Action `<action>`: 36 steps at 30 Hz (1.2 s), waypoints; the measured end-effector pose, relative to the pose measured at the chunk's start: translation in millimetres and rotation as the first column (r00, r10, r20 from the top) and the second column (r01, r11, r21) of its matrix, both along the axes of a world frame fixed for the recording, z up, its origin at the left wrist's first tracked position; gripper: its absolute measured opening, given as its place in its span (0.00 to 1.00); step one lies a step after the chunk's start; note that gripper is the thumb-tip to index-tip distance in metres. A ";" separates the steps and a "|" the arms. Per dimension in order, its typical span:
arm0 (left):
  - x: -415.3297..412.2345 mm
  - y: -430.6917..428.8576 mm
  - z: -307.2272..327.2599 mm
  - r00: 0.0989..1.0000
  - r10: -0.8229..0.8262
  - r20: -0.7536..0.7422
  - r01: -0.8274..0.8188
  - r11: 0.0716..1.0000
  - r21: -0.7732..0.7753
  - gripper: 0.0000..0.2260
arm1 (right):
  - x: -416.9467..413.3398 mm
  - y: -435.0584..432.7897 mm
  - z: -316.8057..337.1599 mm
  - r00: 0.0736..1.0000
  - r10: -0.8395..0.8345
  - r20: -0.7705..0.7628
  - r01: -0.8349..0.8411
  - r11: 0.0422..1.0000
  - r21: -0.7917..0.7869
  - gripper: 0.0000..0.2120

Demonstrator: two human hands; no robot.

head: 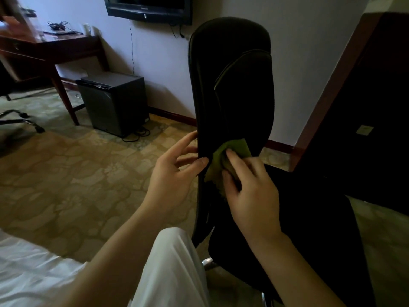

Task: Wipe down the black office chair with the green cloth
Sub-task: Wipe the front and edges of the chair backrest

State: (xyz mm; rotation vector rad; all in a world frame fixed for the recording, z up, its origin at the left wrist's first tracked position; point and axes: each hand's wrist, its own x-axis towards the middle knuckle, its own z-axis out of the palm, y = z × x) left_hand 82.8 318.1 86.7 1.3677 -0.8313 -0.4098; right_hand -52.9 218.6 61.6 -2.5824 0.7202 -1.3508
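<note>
The black office chair stands in front of me, its tall backrest turned edge-on and its seat low at the right. My left hand holds the left edge of the backrest low down, thumb on the front and fingers reaching behind. My right hand presses the green cloth against the lower backrest, fingers spread flat over it. Part of the cloth is hidden under that hand.
A dark wooden desk stands at the back left with a small dark fridge beside it. A wall television hangs above. A dark cabinet fills the right. White bedding lies at the lower left on patterned carpet.
</note>
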 end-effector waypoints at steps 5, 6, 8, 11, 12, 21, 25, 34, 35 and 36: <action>-1.5 -0.4 0.1 1.000 -0.004 0.000 0.004 1.000 -0.006 0.22 | 14.0 7.2 -4.6 0.998 -0.004 -0.063 0.004 1.000 -0.013 0.20; -1.5 -0.6 0.6 1.000 -0.002 0.004 0.002 1.000 -0.001 0.22 | 14.4 7.0 -6.9 0.997 -0.012 -0.071 0.010 1.000 -0.025 0.20; -0.7 -0.4 0.7 1.000 -0.005 0.004 0.005 1.000 0.004 0.22 | 14.2 7.1 -13.1 0.994 -0.023 -0.105 0.017 0.998 -0.061 0.17; 0.4 1.1 0.5 1.000 -0.012 0.014 0.012 1.000 0.008 0.24 | 14.6 9.8 -21.8 0.983 -0.056 -0.175 0.037 0.993 -0.109 0.15; 0.3 0.9 0.1 1.000 -0.011 0.015 0.011 1.000 0.008 0.24 | 15.1 10.1 -22.6 0.983 -0.062 -0.175 0.044 0.994 -0.104 0.15; 0.9 3.4 -1.6 1.000 -0.011 -0.013 0.011 1.000 0.014 0.26 | -0.2 13.7 -76.1 0.866 -0.139 -0.480 0.113 0.990 -0.083 0.20; -0.6 2.9 -1.9 1.000 -0.014 -0.015 0.014 1.000 0.000 0.26 | -22.1 24.0 -105.0 0.853 -0.085 -0.516 0.105 0.994 0.009 0.21; 1.7 2.5 -3.5 0.990 -0.030 -0.138 0.035 0.999 0.033 0.22 | -17.0 11.7 -34.2 0.999 0.004 -0.033 -0.004 1.000 -0.010 0.17; 1.5 2.7 -3.3 0.987 -0.034 -0.157 0.039 0.999 0.032 0.21 | -12.5 10.4 -27.5 1.000 0.002 -0.016 -0.002 1.000 -0.018 0.17; 0.7 2.8 -3.1 0.985 -0.036 -0.170 0.042 0.999 0.029 0.21 | -7.2 9.2 -22.8 1.000 0.001 -0.009 -0.001 1.000 -0.012 0.17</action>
